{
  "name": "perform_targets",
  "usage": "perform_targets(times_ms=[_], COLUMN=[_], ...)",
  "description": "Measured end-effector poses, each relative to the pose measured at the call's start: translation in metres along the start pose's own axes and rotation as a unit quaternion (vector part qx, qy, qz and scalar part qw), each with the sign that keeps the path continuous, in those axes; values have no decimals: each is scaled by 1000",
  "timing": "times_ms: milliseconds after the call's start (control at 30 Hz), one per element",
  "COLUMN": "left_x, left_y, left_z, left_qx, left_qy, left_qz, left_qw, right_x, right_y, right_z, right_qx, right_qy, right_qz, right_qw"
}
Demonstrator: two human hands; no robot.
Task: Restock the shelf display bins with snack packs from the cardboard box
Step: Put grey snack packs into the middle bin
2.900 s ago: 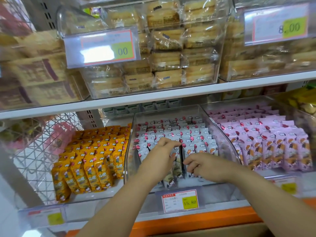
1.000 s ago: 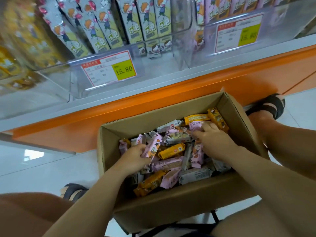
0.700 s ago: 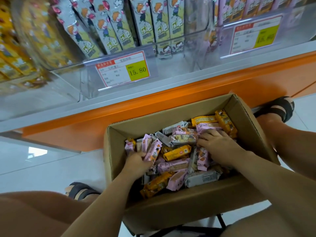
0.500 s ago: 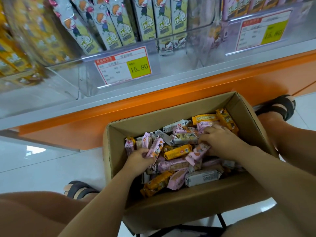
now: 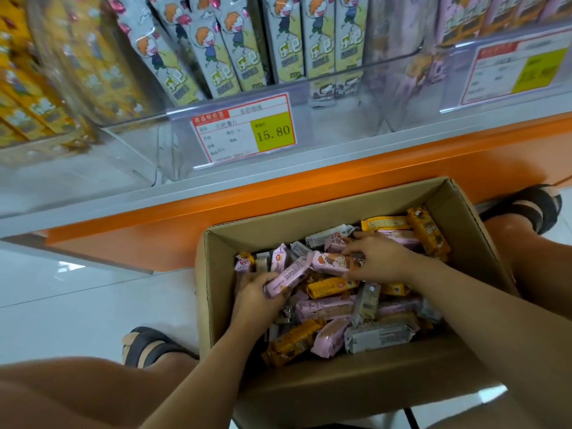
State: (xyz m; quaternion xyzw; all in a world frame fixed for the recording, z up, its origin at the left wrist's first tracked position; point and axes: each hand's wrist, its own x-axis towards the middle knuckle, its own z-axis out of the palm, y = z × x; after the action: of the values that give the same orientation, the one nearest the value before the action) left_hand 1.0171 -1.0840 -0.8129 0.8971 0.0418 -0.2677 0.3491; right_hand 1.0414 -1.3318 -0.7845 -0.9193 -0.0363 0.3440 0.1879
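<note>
- Far left, the yellow packs (image 5: 46, 97) stand in rows in a clear bin, blurred.
- My left sandal (image 5: 148, 345) is on the pale floor, just left of the box.
- Up in the middle bin (image 5: 334, 78), grey packs (image 5: 235, 48) stand upright. The front row leaves a gap at its right end. A price tag (image 5: 244, 131) reading 15.80 hangs on the bin's front.
- The orange shelf base (image 5: 309, 187) runs across below the bins.
- The cardboard box (image 5: 356, 382) sits open between my legs, just in front of that base. It holds a loose heap of pink, yellow and grey snack packs.
- My left hand (image 5: 257, 295) is inside the box at its left side, fingers curled round a pink pack (image 5: 288, 277) that tilts up to the right.
- My right hand (image 5: 380, 258) is in the far half of the box, palm down. Its fingers and thumb pinch the end of a second pink pack (image 5: 332, 262) lying on the heap.
- Upper right, another price tag (image 5: 520, 72) is too blurred to read, with pink packs (image 5: 464, 13) behind it.
- My right sandal (image 5: 532, 205) shows past the box's far right corner.
</note>
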Motion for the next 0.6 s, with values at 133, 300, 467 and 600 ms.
perform_targets(times_ms=[133,300,467,600], left_x=[0,8,13,15], left_y=[4,3,5,4], left_z=[-4,-4,-5,-6], left_qx=[-30,-64,-39,-32], left_qy=[4,-23,-54,-49], left_qz=[-10,-24,-40,-14], left_qw=[999,997,997,998], right_x=[5,7,-1,-5], right_y=[-3,-4,-12,-17], right_z=[-7,-5,-4,-7], right_qx=[-9,-28,-72,-74], right_qy=[-38,-14,-10,-5], right_qz=[-9,-8,6,27], right_qw=[999,999,997,997])
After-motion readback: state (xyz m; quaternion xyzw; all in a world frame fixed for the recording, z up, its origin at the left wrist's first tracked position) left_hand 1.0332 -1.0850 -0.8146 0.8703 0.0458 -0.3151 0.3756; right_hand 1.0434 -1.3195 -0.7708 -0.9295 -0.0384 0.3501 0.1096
